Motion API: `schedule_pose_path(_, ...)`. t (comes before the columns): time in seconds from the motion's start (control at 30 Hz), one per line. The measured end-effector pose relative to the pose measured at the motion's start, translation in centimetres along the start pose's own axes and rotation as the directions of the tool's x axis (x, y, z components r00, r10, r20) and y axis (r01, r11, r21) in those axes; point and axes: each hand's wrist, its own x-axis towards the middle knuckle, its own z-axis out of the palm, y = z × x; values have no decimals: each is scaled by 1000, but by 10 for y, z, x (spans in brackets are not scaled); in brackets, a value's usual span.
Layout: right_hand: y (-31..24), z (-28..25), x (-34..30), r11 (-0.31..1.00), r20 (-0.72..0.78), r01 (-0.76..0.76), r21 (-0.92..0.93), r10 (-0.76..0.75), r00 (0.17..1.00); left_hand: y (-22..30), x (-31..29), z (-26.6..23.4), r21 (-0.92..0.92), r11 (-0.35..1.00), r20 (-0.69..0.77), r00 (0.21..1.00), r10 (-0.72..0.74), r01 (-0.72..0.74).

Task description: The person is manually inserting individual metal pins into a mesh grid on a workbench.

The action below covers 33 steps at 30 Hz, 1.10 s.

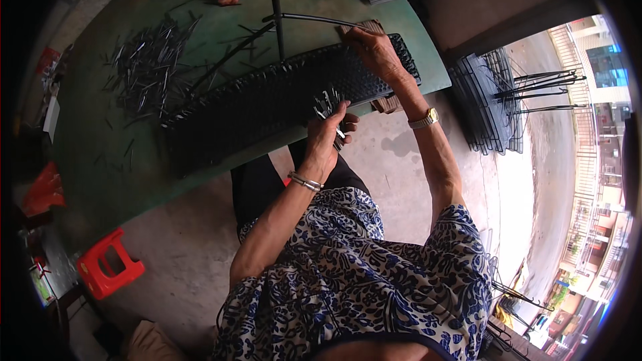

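My left hand (326, 135), a metal bangle at its wrist, is closed around a bunch of short, thin dark strips (328, 103) with shiny ends. It is just in front of the long black mesh panel (254, 97), which lies across the table near its front edge. My right hand (376, 53), with a gold watch on the wrist, is at the panel's right end. Its fingers are bent together over the far edge, and what they pinch is hidden. A thin black rod (321, 20) ends close to these fingertips. Small strips line the panel's far edge.
Loose dark strips (150, 60) lie heaped on the green table (100, 180), left of the panel. A black upright pole (275, 0) rises behind it. Cardboard (386, 103) sits under its right end. Wire racks (485, 103) are stacked at right; a red stool (110, 264) stands below left.
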Motion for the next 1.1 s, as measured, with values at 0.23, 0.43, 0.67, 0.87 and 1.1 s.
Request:
schedule_pose_path(0.23, -2, 1, -6, 968, 19, 37, -249, -33, 999, 0, 4, -5, -27, 999, 50, 998, 30, -29)
schedule_pose_path(0.43, 2, 7, -11, 966, 6, -47, -254, 50, 999, 0, 0, -3, -53, 998, 51, 998, 49, -47)
schedule_pose_path(0.67, -23, 10, -29, 971, -134, -181, -156, 161, 978, -1, 2, -6, -70, 992, 49, 993, 112, -108)
schedule_pose_path(0.87, -89, -24, -46, 813, 425, -528, 247, 398, 813, 3, 0, -4, -36, 987, 27, 987, 156, -155)
schedule_pose_path(1.1, -53, -16, -36, 852, -151, -522, 48, 523, 839, -3, 4, -2, 7, 997, 15, 997, 72, -72)
